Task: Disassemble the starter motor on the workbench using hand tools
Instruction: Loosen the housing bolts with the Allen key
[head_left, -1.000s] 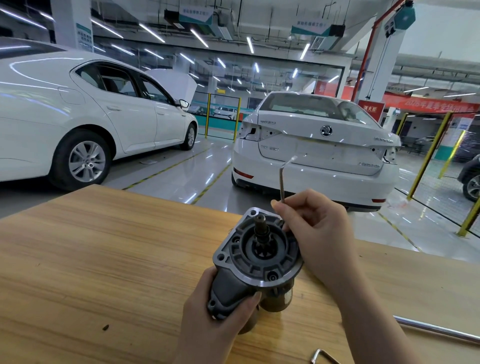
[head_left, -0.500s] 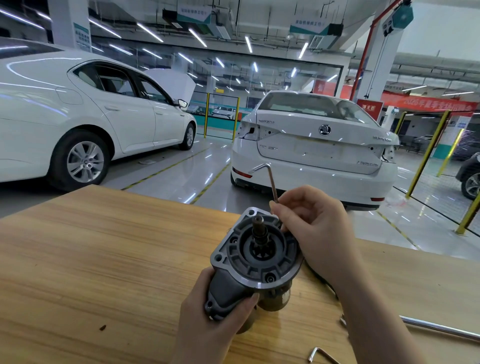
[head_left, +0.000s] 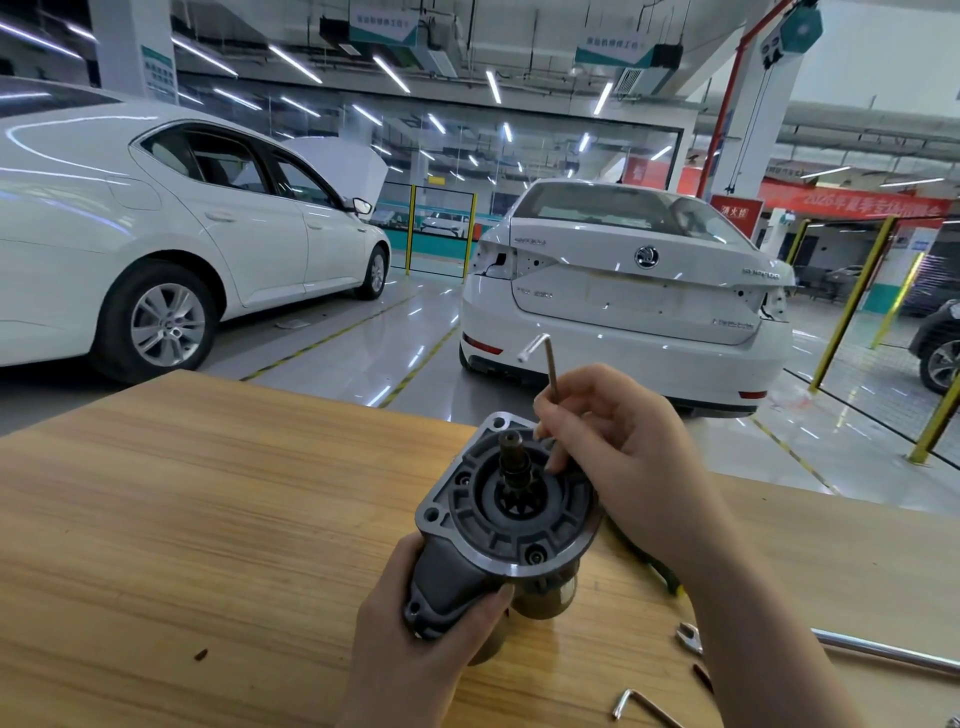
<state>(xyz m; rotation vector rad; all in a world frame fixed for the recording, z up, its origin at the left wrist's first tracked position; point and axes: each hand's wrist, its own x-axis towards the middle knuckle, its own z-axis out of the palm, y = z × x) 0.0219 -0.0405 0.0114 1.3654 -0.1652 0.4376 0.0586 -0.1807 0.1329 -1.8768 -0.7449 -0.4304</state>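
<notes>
Workshop hall, glossy floor, strip lights overhead. Two white cars parked beyond the bench: one side-on at left (head_left: 156, 234), one tail-on ahead (head_left: 623, 291).

Wooden workbench (head_left: 208, 519) fills the lower frame.

Starter motor (head_left: 498, 519) stands on end near the bench middle, just in front of the person, nose flange up and tilted toward the camera, pinion shaft (head_left: 511, 457) sticking out of its centre.

Left hand (head_left: 415, 649) wraps the dark body below the flange, thumb across the front, bracing it. Right hand (head_left: 623, 452) pinches the long arm of a hex key (head_left: 550, 374), short arm up and pointing left. The key's lower end goes down at the flange's far right; the tip is hidden behind the fingers, so whether it is seated in a screw cannot be told.

Handling, as a judgement: cast and steel throughout, so dense, rigid and heavy for its bulk. Smooth round housing may twist in the palm under torque. Best taken around the body under the flange lip, not by the shaft.

Right bench edge: steel rod (head_left: 883, 649), second hex key (head_left: 644, 704), both loose.
</notes>
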